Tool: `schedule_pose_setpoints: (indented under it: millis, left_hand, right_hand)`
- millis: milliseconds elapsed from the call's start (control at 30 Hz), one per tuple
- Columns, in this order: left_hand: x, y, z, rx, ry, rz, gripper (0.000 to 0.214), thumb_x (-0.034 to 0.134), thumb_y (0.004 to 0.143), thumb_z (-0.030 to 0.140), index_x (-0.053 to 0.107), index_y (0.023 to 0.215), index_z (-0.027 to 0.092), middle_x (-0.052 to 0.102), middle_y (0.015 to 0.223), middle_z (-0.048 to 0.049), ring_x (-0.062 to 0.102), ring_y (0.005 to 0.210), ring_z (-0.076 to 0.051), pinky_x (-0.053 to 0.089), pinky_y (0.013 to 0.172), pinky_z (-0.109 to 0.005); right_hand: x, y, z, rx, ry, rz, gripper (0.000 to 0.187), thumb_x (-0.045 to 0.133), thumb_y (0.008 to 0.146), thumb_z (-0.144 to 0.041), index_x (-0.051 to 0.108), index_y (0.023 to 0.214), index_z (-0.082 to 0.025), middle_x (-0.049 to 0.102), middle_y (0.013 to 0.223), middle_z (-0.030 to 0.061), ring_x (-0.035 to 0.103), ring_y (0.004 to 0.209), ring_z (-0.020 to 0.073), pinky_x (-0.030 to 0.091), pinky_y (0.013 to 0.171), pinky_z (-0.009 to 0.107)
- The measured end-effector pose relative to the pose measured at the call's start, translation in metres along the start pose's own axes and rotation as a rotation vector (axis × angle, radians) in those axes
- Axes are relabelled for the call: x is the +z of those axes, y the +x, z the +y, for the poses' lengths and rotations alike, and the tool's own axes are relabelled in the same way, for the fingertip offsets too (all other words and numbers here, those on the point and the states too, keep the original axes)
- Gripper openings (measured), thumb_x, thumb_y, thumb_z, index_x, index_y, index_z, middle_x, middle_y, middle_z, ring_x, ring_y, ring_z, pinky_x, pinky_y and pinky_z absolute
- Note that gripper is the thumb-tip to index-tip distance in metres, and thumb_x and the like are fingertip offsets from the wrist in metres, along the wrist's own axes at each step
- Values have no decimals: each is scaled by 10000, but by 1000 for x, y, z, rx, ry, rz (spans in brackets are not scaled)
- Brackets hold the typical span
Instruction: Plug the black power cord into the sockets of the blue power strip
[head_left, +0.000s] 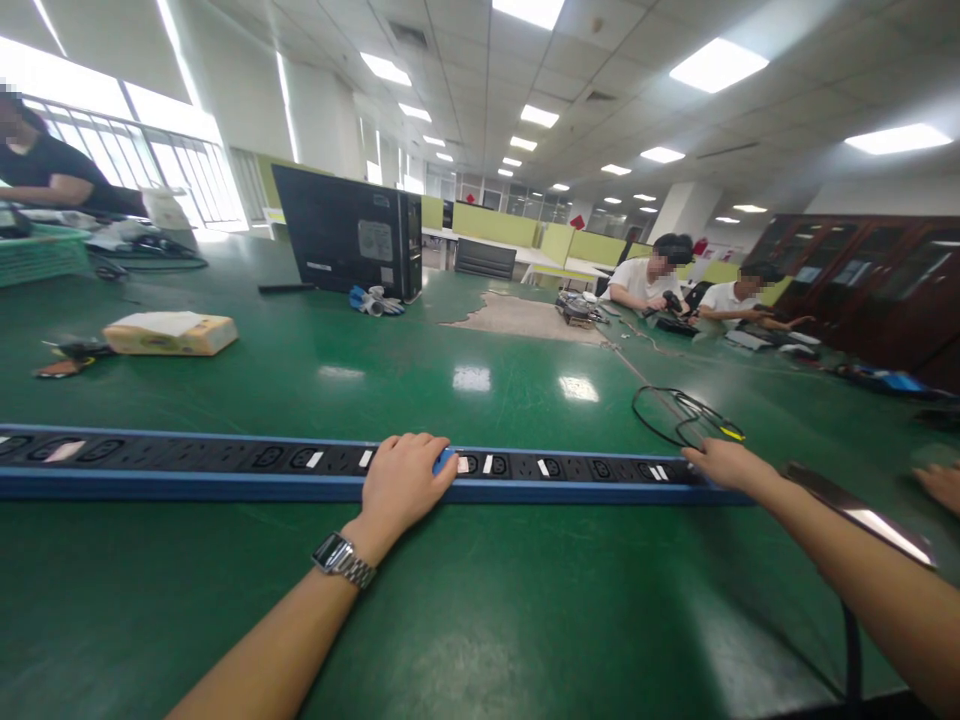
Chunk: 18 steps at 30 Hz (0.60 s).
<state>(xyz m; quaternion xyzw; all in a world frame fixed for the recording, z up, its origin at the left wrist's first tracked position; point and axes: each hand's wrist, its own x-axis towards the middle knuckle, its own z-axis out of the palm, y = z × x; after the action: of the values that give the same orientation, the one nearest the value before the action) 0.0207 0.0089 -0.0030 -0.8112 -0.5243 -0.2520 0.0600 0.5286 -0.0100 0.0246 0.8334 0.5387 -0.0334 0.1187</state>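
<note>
A long power strip (547, 468) with a blue casing and black sockets lies across the green table, with several white labels stuck along its face. Curled over its middle is my left hand (405, 478), which wears a metal-band watch on the wrist. A small blue piece (445, 460) pokes out beside the fingers of that hand; its kind is unclear. My right hand (726, 466) grips the strip's right end, fingers closed and partly hidden. Just behind it sits a coiled black cable (679, 412) with a yellow tag.
A black computer tower (360, 235) stands at the back, gloves (376, 301) beside it. To the left are a tissue pack (171, 334) and a green basket (45, 255). A dark flat device (862, 510) lies right. Other people sit around the table; another person's hand (941, 485) shows far right.
</note>
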Motion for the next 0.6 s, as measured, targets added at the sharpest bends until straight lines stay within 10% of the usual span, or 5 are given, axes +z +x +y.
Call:
schedule_pose_setpoints:
  millis: [600]
  left_hand:
    - [2,0,-1,12,46,-30,382,387,912,424,679,1013,198,698,964,-70,605,926,-233,393,842,-373]
  right_hand:
    - [-7,-31,-35,124,-28,92,552,325,855,-469,630,1080,-68,643,1100,251,639,959,365,490,773,460]
